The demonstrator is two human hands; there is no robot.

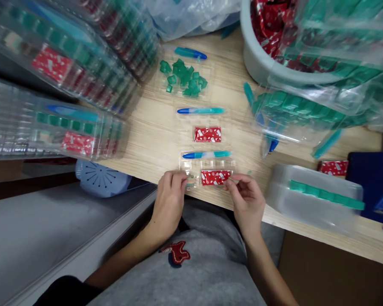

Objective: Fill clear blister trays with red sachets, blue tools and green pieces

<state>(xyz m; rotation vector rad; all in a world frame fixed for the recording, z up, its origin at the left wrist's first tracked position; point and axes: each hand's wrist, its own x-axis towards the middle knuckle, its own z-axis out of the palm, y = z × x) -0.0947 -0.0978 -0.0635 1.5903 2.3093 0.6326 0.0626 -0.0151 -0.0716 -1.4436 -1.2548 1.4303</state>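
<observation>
Your left hand (169, 204) meets the left end of the clear tray (196, 163), by the striped piece (190, 182); your right (247, 204) is at the red packet's (213, 177) right end. You're handling 1 tray on the bench (140, 148); I can't tell what either hand grasps. Moving either calls for light fingertips.

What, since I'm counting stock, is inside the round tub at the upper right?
Red patterned packets show in the tub. Clear trays with green pieces overlap its right side; what lies beneath them or the top packets is hidden.
</observation>
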